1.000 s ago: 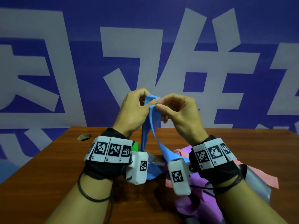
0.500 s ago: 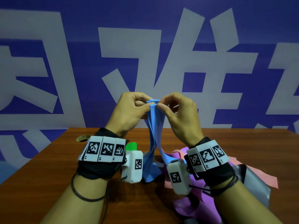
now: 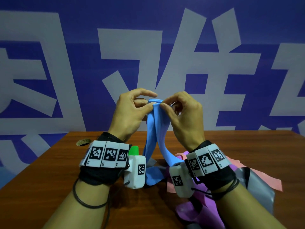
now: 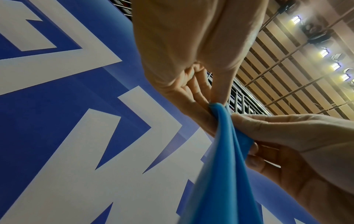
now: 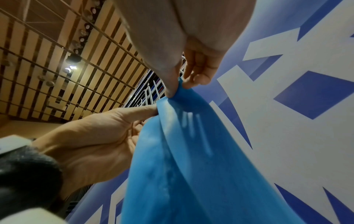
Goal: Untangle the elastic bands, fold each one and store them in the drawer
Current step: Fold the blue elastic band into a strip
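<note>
A blue elastic band [image 3: 156, 128] hangs doubled over from both hands, raised above the table; its lower ends trail down onto the wood. My left hand [image 3: 132, 111] pinches its top edge from the left, thumb against fingers. My right hand [image 3: 181, 113] pinches the same top edge from the right. In the left wrist view the blue band [image 4: 226, 159] runs down from the pinch, with the right hand [image 4: 298, 151] beside it. In the right wrist view the blue band [image 5: 182, 159] drapes from the fingertips and the left hand [image 5: 99, 136] holds its edge. No drawer is in view.
A tangle of pink [image 3: 270, 182], purple [image 3: 189, 210] and grey [image 3: 259, 187] bands lies on the brown table [image 3: 49, 179] under my right forearm. A small round hole [image 3: 83, 142] sits at the table's far left. A blue wall with white characters [image 3: 189, 71] stands behind.
Both hands have risen with the blue band, lifting more of it off the table. The top edge now lies flatter and gathered between the two pinches.
</note>
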`<action>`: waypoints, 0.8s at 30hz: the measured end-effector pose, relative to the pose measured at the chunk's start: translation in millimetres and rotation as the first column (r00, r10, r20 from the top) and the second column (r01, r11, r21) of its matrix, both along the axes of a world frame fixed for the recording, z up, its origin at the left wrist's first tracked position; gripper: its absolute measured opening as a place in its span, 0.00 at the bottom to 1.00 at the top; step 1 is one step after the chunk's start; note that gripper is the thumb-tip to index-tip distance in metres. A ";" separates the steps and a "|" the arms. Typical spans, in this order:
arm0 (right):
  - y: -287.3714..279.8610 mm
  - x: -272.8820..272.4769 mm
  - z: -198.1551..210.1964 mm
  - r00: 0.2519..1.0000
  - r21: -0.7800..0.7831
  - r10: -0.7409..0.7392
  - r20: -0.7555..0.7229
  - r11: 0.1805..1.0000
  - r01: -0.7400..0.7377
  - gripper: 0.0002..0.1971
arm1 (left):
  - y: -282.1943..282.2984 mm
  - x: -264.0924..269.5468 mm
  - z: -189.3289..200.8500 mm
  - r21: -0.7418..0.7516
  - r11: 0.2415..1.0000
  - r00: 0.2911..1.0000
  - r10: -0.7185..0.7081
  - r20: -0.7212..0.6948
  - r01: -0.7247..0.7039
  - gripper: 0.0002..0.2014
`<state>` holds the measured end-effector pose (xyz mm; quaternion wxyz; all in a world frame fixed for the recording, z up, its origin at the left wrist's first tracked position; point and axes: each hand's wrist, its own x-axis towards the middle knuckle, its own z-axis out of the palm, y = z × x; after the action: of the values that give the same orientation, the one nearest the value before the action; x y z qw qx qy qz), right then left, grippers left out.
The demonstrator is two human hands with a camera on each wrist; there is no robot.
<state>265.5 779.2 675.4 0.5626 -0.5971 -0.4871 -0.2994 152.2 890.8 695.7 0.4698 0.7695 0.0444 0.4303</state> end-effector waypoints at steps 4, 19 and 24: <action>1.1 0.4 -0.6 1.000 0.000 0.000 -0.031 1.000 0.000 0.04 | -0.7 0.3 -0.4 0.016 1.000 1.000 0.019 0.014 -0.020 0.05; 4.7 -1.9 -1.1 0.998 -0.039 -0.006 -0.068 0.999 0.003 0.05 | -2.6 6.2 -3.5 0.028 0.999 0.999 0.033 0.025 -0.034 0.03; 3.2 -3.3 -0.5 0.985 -0.022 0.102 -0.141 0.994 -0.106 0.04 | -2.2 6.0 -4.1 0.016 1.000 0.999 0.022 0.033 -0.022 0.04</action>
<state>262.3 782.4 674.9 0.6014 -0.5987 -0.4812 -0.2199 158.2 888.7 691.6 0.4595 0.7655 0.0418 0.4484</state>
